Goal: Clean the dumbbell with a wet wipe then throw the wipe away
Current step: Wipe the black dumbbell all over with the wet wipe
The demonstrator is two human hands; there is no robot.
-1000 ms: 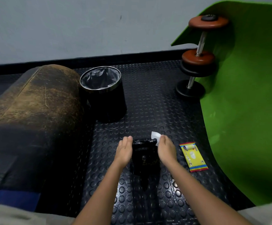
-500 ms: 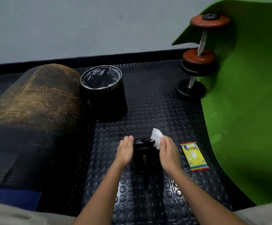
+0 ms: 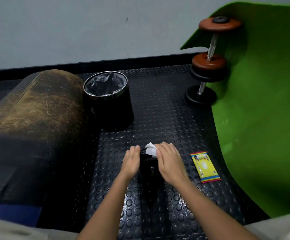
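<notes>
On black studded rubber flooring (image 3: pixel 158 108) below a grey wall (image 3: pixel 71 28), a black dumbbell (image 3: pixel 149 168) stands between two hands. Left of it, the left hand (image 3: pixel 131 161) lies flat, fingers together. The right hand (image 3: pixel 169 161) presses a white wipe (image 3: pixel 151 149) on its top. Behind it stands a lined bin (image 3: pixel 109 99); right, a yellow packet (image 3: pixel 204 167) and green mat (image 3: pixel 261 110).

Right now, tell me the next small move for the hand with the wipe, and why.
Probably draw the right hand back toward the body, dragging the wet wipe along the black dumbbell. The wipe sits only at the dumbbell's far end, the left hand steadies its other side, and most of its length looks uncovered.
</notes>
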